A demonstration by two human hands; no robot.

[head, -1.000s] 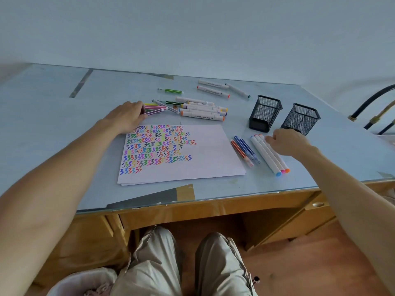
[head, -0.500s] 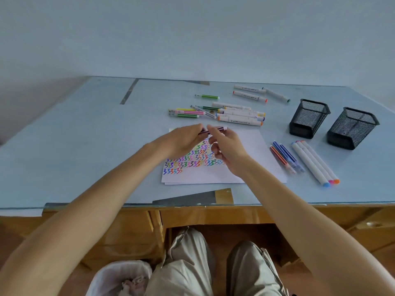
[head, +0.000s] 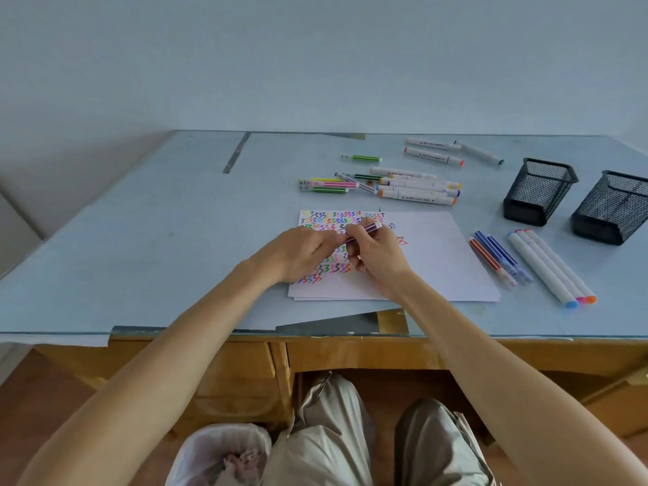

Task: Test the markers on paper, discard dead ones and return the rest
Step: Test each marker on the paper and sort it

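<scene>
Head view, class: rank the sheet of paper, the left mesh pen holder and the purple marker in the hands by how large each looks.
1. Sheet of paper, clearly largest.
2. Left mesh pen holder.
3. Purple marker, held by both the left hand and the right hand, so partly hidden, yet plainly smallest.

Pale blue wall; wood desk w/ glass top; reddish-brown floor.

Purple marker tilted above scribbled paper, other markers beyond.

Counting two black mesh cups sitting on the desk, three fat white markers lying beside three thin ones, and one bin showing underneath.
</scene>
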